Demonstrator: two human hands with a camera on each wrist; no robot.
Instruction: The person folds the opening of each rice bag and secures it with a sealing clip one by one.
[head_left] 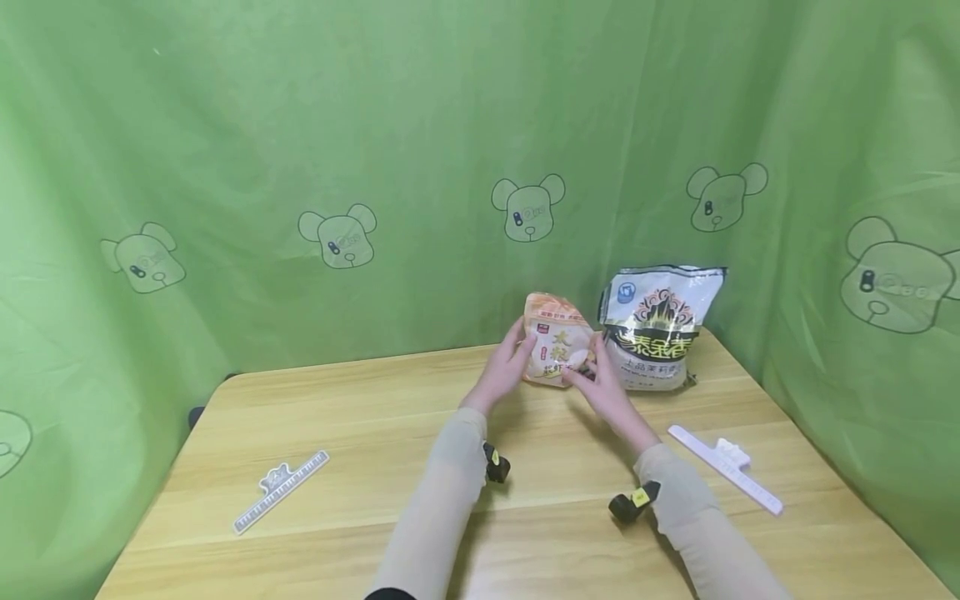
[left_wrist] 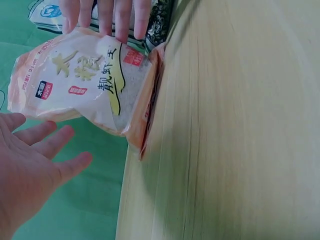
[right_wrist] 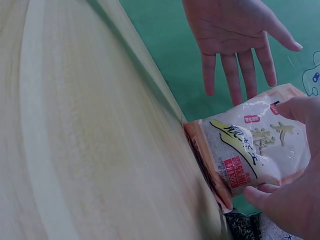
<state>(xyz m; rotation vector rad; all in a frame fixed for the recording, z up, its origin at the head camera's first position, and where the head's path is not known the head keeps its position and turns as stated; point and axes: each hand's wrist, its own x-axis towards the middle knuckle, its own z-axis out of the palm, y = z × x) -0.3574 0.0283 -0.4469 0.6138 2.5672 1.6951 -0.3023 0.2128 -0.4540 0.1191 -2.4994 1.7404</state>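
A small orange-and-white plastic bag with printed lettering stands at the back of the wooden table, leaning slightly. My left hand is at the bag's left edge, fingers extended and spread; the left wrist view shows the palm beside the bag. On the other side, my right hand has its straight fingers against the bag's right edge. In the right wrist view that hand partly overlaps the bag. Just to the right stands a larger white-and-black rice bag, upright.
A grey ruler-shaped clip with a piano-key pattern lies on the table at left. Another, pale purple clip, lies at right. Green curtain with bear drawings hangs behind and at both sides.
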